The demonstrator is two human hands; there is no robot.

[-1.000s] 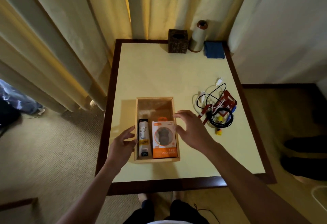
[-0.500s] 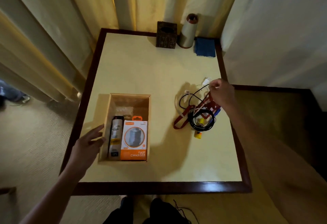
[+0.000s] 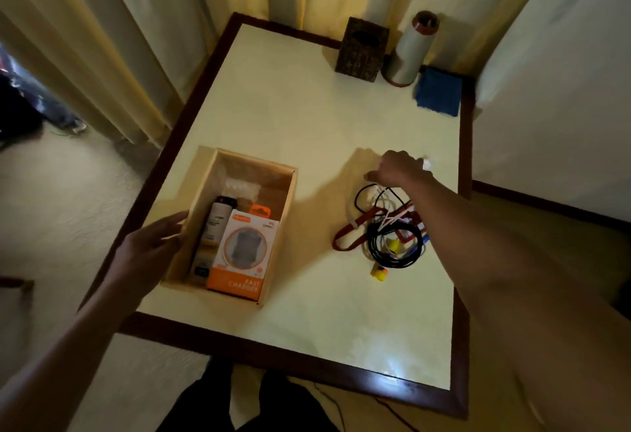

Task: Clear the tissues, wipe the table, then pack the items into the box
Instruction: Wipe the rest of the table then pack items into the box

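Right hand had left the box and swung over to the cable pile at right of centre, ending up at the far edge of it. Its fingers were curled down, and it looked like they were pinching a white plug sticking out by the knuckles. It was blurry, so I wouldn't swear to how firm that hold was. The pile itself, black, white and red cords all knotted together, was lying on the surface, with a small yellow piece just beside it.

Left hand hadn't gone anywhere. It was flat with straight fingers against the box's left wall, touching it rather than gripping, so I'd guess it was just steadying it.

The box sat at lower left of centre and already had the orange charger pack and a slim bottle in it. I couldn't see any loose tissues. So I'd say packing was well along and the cords were next. A tangle like that will probably drag stragglers when lifted.
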